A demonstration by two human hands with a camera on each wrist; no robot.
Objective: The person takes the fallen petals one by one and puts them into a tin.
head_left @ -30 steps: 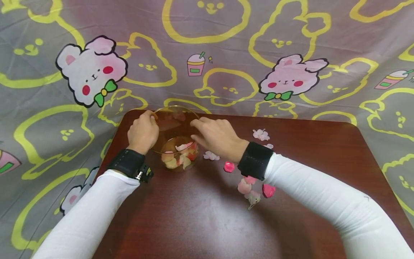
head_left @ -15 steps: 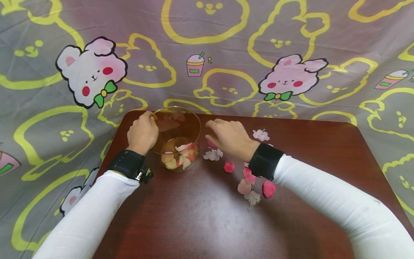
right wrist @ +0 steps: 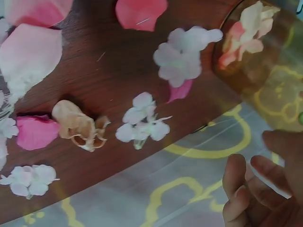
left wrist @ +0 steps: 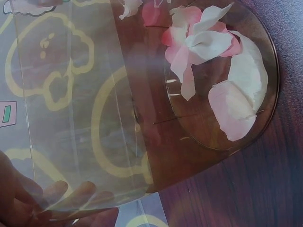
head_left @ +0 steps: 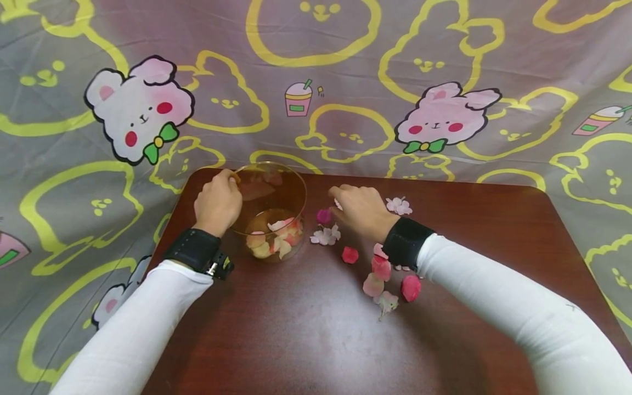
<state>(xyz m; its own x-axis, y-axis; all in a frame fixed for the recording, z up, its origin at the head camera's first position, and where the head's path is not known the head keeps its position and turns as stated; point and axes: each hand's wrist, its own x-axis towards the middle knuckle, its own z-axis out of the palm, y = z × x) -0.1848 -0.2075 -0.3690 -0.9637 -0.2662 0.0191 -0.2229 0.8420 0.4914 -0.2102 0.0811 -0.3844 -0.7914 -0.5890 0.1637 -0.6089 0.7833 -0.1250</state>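
A clear amber-tinted, bucket-like container point(head_left: 271, 192) stands at the table's left side, pink, white and yellowish petals point(left wrist: 236, 109) lying on its bottom. My left hand point(head_left: 217, 203) grips its rim on the left; through the wall, the left wrist view shows fingertips point(left wrist: 80, 191). To the container's right, my right hand point(head_left: 362, 211) hovers over the table. Its fingers hang loosely curled, and the right wrist view shows nothing held between them. Near this hand lie a magenta petal point(head_left: 323, 216) and a white blossom cluster point(head_left: 325, 236). Another white blossom point(head_left: 399, 206) lies beyond its wrist.
Several loose petals are scattered on the brown table point(head_left: 276, 329), among them a red petal point(head_left: 350, 254), a deep pink one point(head_left: 411, 288) and a withered pale blossom point(head_left: 386, 303). A patterned cloth point(head_left: 345, 82) hangs behind the table's far edge.
My right hand has moved rightward, away from the container's rim, and the magenta petal has come into view. The left hand and the container have stayed in place.
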